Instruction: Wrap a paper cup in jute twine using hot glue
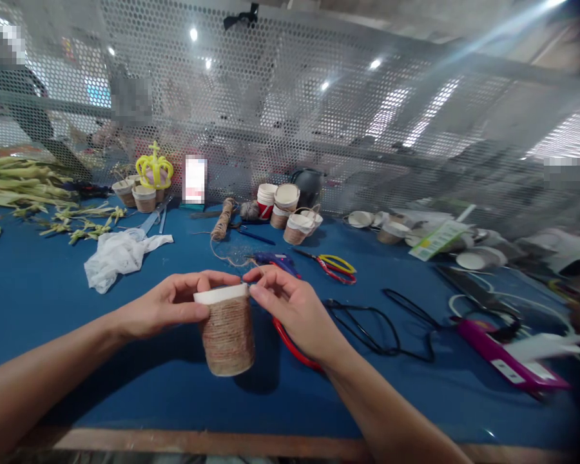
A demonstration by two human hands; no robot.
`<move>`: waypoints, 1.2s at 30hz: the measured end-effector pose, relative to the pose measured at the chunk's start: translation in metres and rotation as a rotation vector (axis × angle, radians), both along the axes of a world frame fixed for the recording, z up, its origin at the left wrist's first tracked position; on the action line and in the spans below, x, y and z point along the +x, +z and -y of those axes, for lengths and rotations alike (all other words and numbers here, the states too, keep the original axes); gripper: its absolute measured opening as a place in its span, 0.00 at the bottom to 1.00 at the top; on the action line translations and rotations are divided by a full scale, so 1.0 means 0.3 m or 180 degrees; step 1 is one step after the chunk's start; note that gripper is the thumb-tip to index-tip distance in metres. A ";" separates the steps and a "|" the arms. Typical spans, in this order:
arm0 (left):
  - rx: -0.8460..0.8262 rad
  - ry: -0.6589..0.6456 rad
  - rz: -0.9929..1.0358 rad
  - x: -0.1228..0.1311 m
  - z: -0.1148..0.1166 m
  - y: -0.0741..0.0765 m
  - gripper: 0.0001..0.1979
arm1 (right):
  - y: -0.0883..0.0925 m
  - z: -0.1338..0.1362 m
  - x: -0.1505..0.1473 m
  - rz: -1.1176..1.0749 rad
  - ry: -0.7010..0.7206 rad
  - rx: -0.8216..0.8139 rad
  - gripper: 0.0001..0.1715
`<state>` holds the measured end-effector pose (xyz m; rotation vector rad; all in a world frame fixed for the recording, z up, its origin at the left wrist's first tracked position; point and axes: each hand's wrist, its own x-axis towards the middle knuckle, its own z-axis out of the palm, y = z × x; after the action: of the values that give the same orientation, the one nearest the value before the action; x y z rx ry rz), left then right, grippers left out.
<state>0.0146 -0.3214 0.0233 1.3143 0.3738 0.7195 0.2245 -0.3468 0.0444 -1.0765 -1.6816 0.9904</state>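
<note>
A paper cup wrapped in brown twine, its white rim bare, is held up over the blue table. Around its left side and rim my left hand is closed, thumb on the front. At the right edge of the rim, my right hand pinches the twine between thumb and fingers. That strand runs back to a twine bundle. Behind my right hand lies a blue glue gun. Red-handled scissors lie partly hidden beneath that hand.
Yellow-and-red-handled scissors lie beyond my right hand. Several cups stand at the back by the perforated metal screen. A white cloth and green leaf strips are on the left. Black cable and a magenta power strip lie right.
</note>
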 end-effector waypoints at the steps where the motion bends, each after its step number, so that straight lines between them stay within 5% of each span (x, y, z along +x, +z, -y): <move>1: -0.0041 0.0019 0.0039 0.000 0.001 -0.001 0.10 | 0.001 0.001 -0.001 -0.0023 0.0028 0.0007 0.10; 18: 0.0020 -0.0271 0.0209 -0.008 -0.009 0.003 0.05 | -0.010 0.002 0.007 -0.0754 0.0752 -0.0290 0.10; 31: 0.0124 -0.0095 -0.0080 -0.016 -0.040 -0.025 0.07 | -0.001 -0.004 0.013 -0.0648 0.0704 -0.0268 0.13; 36: 0.0624 -0.0102 -0.0393 -0.021 -0.057 -0.019 0.10 | 0.000 -0.003 0.015 -0.0314 0.0645 -0.0053 0.10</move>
<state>0.0084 -0.3043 0.0177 1.5516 0.3878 0.6622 0.2290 -0.3459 0.0444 -0.8652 -1.7282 1.1688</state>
